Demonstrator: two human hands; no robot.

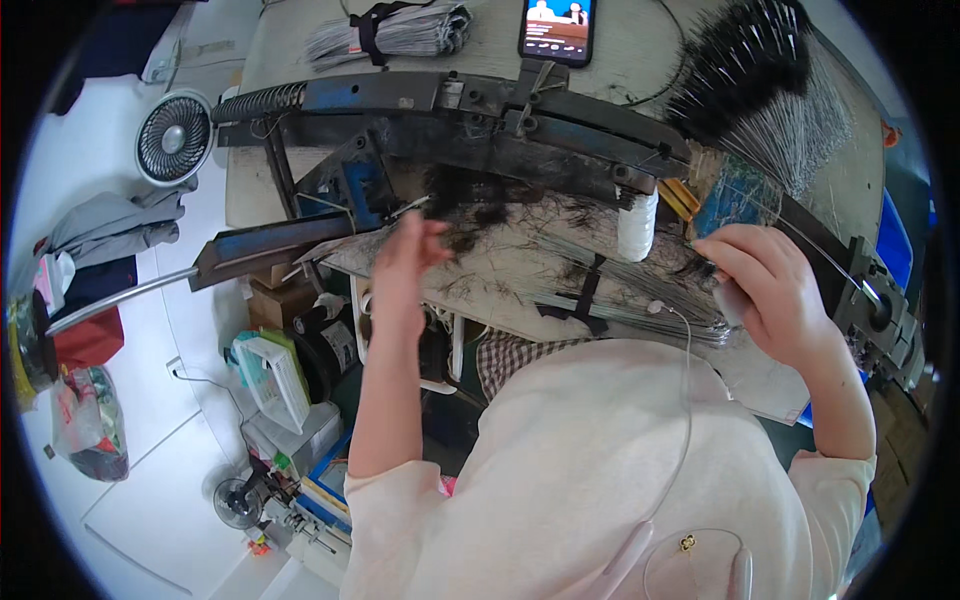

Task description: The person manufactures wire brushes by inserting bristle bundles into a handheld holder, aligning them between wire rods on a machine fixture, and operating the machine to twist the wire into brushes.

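Observation:
My left hand (402, 262) is raised beside the left end of a dark metal bench machine (440, 125), near a thin metal tip (411, 206). Motion smears its fingers, so its grip is unclear. At the machine's right end my right hand (768, 285) is closed, thumb and fingertips pinched together near a worn blue block (735, 205). Whatever it pinches is too small to make out; something white shows by the palm. A white-wrapped handle (637, 228) hangs from the machine between my hands. Loose black bristles (480, 215) litter the table below it.
Bundled thin wires (640, 300) with a black strap lie near my body. Black wire-stemmed brushes (745, 70) are piled at the far right. Another strapped wire bundle (400, 35) and a lit phone (556, 30) lie behind the machine. A fan (174, 138) stands left.

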